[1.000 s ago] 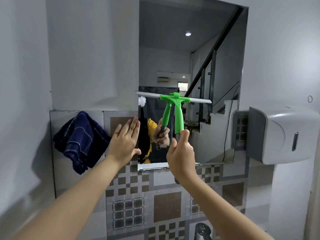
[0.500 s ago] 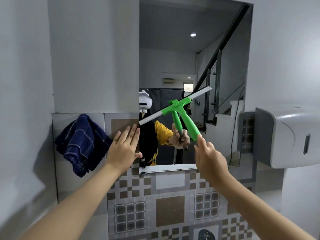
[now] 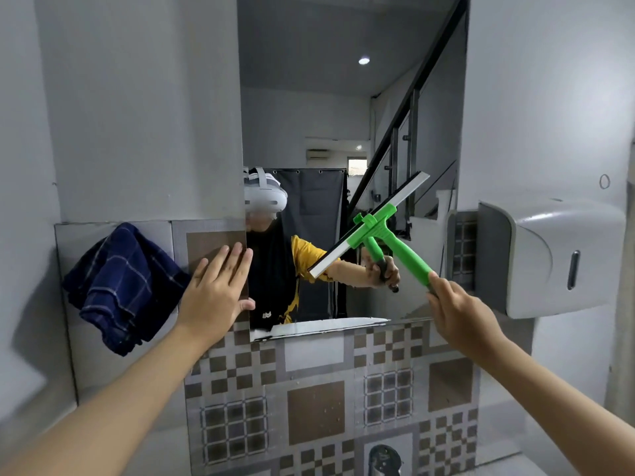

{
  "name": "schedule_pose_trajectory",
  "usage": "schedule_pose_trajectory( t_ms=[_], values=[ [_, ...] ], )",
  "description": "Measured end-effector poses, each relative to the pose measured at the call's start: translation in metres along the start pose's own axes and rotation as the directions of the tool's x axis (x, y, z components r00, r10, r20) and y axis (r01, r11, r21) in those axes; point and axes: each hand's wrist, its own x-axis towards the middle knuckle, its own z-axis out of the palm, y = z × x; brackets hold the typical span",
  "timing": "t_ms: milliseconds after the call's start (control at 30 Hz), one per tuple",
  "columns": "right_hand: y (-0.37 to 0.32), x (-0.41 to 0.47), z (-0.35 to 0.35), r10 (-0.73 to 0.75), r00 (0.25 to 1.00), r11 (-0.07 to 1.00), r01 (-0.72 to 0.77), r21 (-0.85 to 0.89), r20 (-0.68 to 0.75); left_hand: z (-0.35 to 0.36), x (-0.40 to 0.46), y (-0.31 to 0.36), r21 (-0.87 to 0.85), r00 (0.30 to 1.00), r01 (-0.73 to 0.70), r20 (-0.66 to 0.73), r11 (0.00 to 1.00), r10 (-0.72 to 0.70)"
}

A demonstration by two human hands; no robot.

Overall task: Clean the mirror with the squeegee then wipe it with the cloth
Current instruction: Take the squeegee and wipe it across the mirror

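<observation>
Two bare forearms are seen reaching forward from the bottom of the view. The left hand is held flat with its fingers straight and close together, pressed against the tiled wall at the mirror's left edge; the thumb is hooked across that edge onto the glass. Nothing is held in it.

The right hand is curled round the lower end of the handle of the squeegee, which is gripped firmly. The green handle is angled up and to the left from the hand. The blade is tilted steeply, its upper end toward the right and its lower end toward the left, and is laid against the lower right part of the mirror. Whether the full blade edge is in contact with the glass cannot be told.

The cloth, dark blue with a pale check, is found hanging bunched on the wall just left of the left hand, apart from it. A grey wall dispenser is mounted right of the mirror, near the right hand.

In the glass, a reflected person, a dark curtain, a stair rail and a ceiling light are visible.
</observation>
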Motion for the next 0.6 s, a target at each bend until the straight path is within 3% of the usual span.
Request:
schedule_pose_trajectory(
  t_ms=[367,433,600],
  values=[
    [0.002,-0.013,0.002,0.060,0.998,0.972,-0.063,0.226,0.022,-0.001,-0.003,-0.023,0.004,0.998,0.066,-0.004,0.998,-0.066],
    [0.007,-0.047,-0.032,0.195,0.975,0.959,-0.212,0.188,0.106,-0.009,-0.005,0.007,-0.062,1.000,-0.008,0.009,0.998,0.008],
    [-0.019,-0.048,-0.024,0.307,0.939,0.889,-0.341,0.305,0.155,-0.004,-0.002,0.007,-0.067,0.999,0.019,0.034,0.998,-0.017]
  ],
)
